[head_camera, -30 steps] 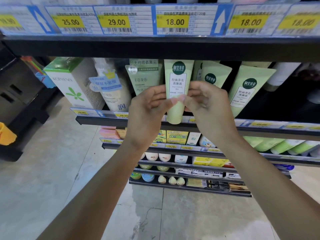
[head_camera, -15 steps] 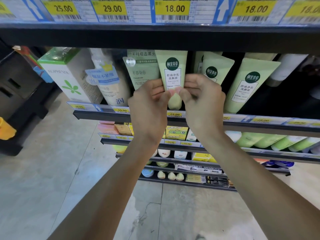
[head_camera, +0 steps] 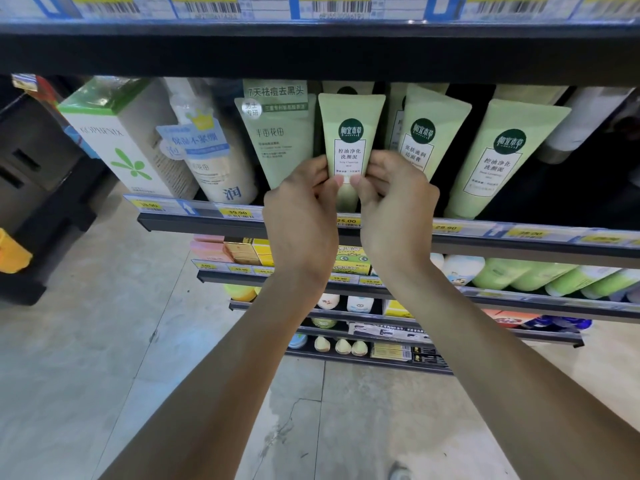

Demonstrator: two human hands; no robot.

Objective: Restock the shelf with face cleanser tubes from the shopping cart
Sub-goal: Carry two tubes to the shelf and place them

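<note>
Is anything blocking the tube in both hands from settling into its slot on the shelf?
Nothing visible does. The left hand and right hand hold the cleanser tube upright in the gap between the darker green tube and a leaning tube.

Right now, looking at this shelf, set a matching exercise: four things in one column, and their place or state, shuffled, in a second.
Things
1. green tube
2. white box
3. pump bottle
4. tilted tube

Places or states
A. far left on the shelf, green top
B. leaning, right of both hands
C. pinched by the left hand and right hand
D. between the box and the tubes, blue tag

Pairs: 1-C, 2-A, 3-D, 4-B
</note>
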